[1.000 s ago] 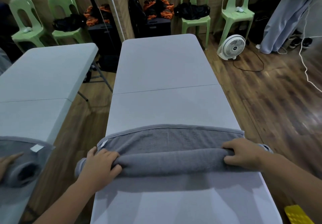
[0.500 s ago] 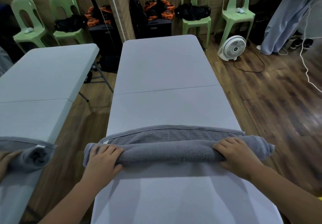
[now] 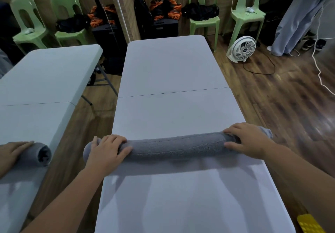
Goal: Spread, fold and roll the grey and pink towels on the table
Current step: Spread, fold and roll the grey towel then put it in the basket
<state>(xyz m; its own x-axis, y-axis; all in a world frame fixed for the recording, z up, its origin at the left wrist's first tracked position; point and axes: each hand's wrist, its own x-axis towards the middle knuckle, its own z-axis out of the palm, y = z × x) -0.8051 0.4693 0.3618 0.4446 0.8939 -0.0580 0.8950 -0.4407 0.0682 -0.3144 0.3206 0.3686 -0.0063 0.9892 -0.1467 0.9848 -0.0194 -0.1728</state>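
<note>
The grey towel [image 3: 177,145] lies as one long tight roll across the width of the white folding table [image 3: 170,66], both ends reaching the table's side edges. My left hand [image 3: 107,149] curls over the roll's left end. My right hand [image 3: 248,140] lies on top of its right end, fingers wrapped over it. No flat part of the towel shows beyond the roll. I see no pink towel.
A mirror on the left repeats the table, a hand and the roll's end [image 3: 36,153]. Green chairs [image 3: 203,6] with bags stand at the back. A white fan [image 3: 242,49] and cables sit on the floor at the right, near a standing person's legs [image 3: 297,15]. A yellow object [image 3: 310,223] is at bottom right.
Both hands have pushed the roll away from me over the flat strip of towel. That strip is now wound in, and the roll is thicker and farther up the table.
</note>
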